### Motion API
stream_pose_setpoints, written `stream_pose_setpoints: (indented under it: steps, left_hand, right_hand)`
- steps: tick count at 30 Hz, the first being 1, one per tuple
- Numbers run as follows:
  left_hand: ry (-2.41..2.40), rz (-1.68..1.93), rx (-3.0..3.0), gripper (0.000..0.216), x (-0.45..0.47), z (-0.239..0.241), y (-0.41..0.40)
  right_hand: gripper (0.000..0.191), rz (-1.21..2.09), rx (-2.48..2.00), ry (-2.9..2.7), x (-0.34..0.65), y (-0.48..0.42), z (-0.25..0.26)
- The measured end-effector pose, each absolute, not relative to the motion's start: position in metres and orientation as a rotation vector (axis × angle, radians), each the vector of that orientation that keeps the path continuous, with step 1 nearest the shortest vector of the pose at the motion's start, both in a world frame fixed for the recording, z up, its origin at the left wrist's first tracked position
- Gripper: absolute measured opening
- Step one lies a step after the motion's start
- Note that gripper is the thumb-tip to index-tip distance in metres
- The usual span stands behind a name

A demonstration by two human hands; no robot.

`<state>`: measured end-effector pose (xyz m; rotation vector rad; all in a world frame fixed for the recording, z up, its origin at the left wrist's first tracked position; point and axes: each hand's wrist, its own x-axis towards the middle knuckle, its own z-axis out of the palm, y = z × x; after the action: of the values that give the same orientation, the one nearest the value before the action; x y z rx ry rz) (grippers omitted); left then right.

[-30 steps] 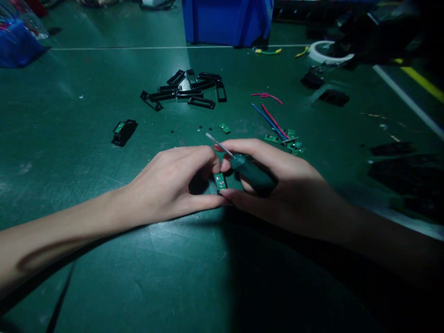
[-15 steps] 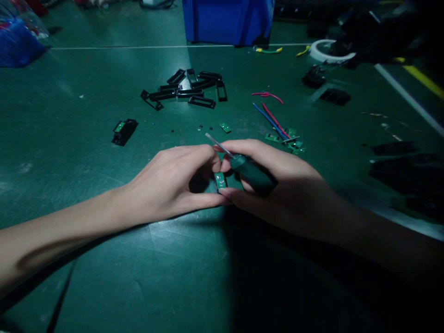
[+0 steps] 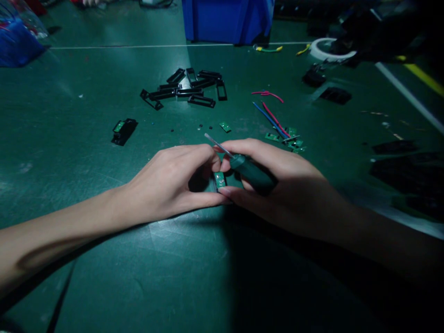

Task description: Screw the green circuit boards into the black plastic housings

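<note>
Left hand (image 3: 173,178) and right hand (image 3: 286,180) meet, fingers curled, both pinching. Blue bin (image 3: 227,21) at 12 o'clock, black frames (image 3: 189,95) at 11. Green-handled screwdriver (image 3: 255,175) in right hand, blade toward 10. Small circuit board (image 3: 219,178) pinched between the hands, 12 and 6 ends.

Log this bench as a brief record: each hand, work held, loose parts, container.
left hand: fingers and thumb around a small green board
right hand: holds a screwdriver, thumb at the board
screwdriver shaft: points away, up and left
loose parts: black frames piled beyond the hands; red wire and blue wire at right
container: blue bin, far side
</note>
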<state>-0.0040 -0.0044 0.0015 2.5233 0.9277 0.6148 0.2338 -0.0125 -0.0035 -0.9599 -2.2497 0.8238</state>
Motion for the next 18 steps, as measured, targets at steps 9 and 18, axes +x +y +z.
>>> stream_pose_setpoints:
  steps: [9, 18]
  left_hand:
    - [0.929, 0.61, 2.536, 0.032, -0.004, 0.0024, -0.0043]
    - [0.907, 0.633, 2.522, 0.035, -0.0032, 0.0008, -0.0045]
  right_hand:
    - [0.054, 0.805, -0.944, -2.254, 0.2347, -0.0126, -0.0052]
    - [0.05, 0.781, -0.871, -2.275, 0.2345, -0.0088, -0.0046]
